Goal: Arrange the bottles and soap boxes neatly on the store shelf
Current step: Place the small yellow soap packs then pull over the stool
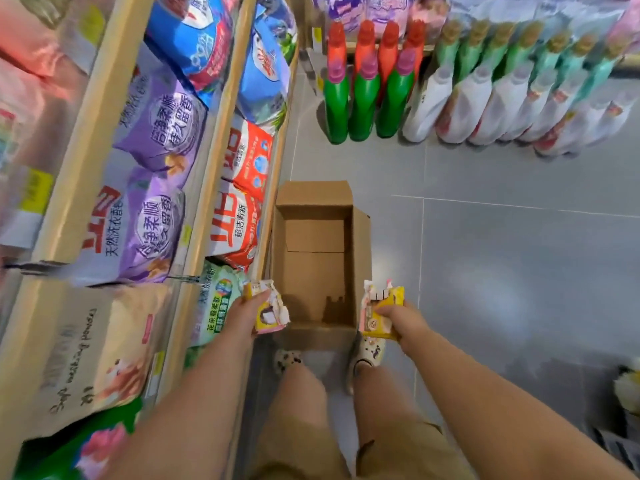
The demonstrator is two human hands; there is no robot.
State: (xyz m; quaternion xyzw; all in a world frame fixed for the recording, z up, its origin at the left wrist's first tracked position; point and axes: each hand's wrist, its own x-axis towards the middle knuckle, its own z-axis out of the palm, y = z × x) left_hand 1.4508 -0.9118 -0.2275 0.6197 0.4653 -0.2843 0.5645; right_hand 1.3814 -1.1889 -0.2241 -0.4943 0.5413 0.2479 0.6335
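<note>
My left hand (pixel 247 311) grips a stack of yellow, white and pink soap boxes (pixel 272 308) just left of an open cardboard box (pixel 317 258) on the floor. My right hand (pixel 403 318) holds a second stack of yellow soap boxes (pixel 379 310) at the carton's right near corner. The carton's inside shows only bare cardboard. Green bottles with red caps (pixel 365 95) and white bottles with teal tops (pixel 498 98) stand in rows on the floor at the far side.
Wooden shelves (pixel 214 161) on the left carry bags of laundry powder in purple, blue, red and beige. Grey floor tiles (pixel 519 254) stretch out to the right. My feet in patterned slippers (pixel 369 353) stand just behind the carton.
</note>
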